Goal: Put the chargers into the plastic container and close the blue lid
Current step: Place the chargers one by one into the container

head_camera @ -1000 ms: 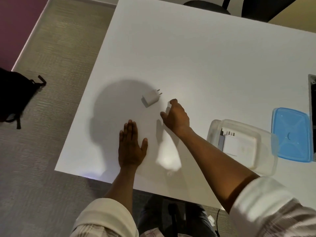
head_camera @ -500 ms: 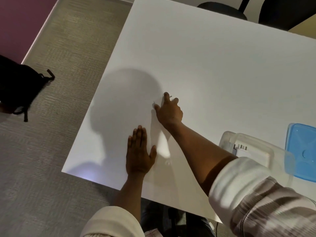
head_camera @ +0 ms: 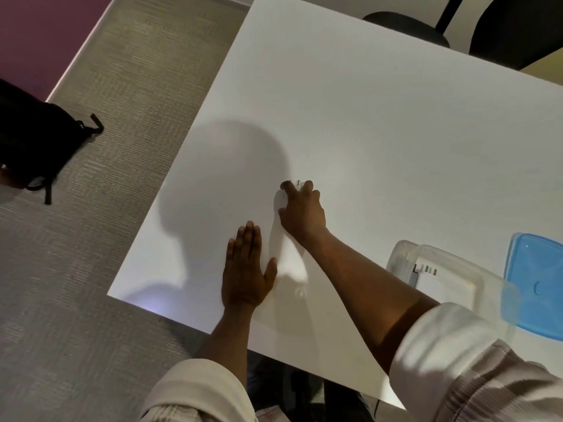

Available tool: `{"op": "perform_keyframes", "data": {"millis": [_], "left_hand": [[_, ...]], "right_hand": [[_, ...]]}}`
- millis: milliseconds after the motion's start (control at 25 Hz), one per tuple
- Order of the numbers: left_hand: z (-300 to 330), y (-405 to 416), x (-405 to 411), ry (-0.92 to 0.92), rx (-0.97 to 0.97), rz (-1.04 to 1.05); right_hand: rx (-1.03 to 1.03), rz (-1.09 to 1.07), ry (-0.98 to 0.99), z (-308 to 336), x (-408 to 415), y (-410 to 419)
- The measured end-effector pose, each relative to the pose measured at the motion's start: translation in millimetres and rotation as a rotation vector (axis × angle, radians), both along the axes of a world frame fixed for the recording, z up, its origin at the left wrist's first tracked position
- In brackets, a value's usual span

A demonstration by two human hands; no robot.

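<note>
My right hand [head_camera: 301,210] is closed over a small white charger [head_camera: 279,198] on the white table [head_camera: 380,117]; only its left edge and two metal prongs beyond my fingertips show. My left hand [head_camera: 245,269] lies flat, palm down, fingers together, near the table's front edge, holding nothing. The clear plastic container [head_camera: 454,260] stands at the right with a white charger [head_camera: 438,280] inside it. The blue lid [head_camera: 536,284] lies beside the container on its right, off it.
A black bag [head_camera: 36,138] sits on the carpet to the left of the table. Dark chairs [head_camera: 502,25] stand beyond the table's far edge. My right sleeve [head_camera: 475,370] covers the container's near corner.
My right hand reached forward to the left and closed over the small charger that lay bare a second ago. My left hand stayed flat. The view shifted left.
</note>
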State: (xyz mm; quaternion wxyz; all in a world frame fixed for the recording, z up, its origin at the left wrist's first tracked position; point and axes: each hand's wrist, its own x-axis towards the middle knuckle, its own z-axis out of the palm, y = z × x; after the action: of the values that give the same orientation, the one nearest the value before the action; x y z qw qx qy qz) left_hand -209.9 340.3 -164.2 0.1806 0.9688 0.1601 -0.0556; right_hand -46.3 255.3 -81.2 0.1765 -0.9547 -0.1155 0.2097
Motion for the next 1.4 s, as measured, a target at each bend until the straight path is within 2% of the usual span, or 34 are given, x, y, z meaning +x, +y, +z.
{"op": "perform_keyframes", "data": {"millis": [440,680,880,1160,1400], "left_hand": [[6,-2,-3,-0.015,0.014,-0.027],[9,-8,-3,-0.009,0.018,-0.067],[9,-55,-4,0.010,0.046,-0.208],[8,-118,21,0.034,0.051,-0.349],[7,-165,27,0.028,0.031,-0.401]], "right_hand": [[0.053,0.003,-0.024,-3,-57,-63],[0.261,-0.112,0.006,16,-82,-106],[0.419,-0.178,-0.050,49,-93,-156],[0.514,-0.440,-0.173,87,-96,-239],[0.386,-0.686,-0.089,70,-100,-309]]}}
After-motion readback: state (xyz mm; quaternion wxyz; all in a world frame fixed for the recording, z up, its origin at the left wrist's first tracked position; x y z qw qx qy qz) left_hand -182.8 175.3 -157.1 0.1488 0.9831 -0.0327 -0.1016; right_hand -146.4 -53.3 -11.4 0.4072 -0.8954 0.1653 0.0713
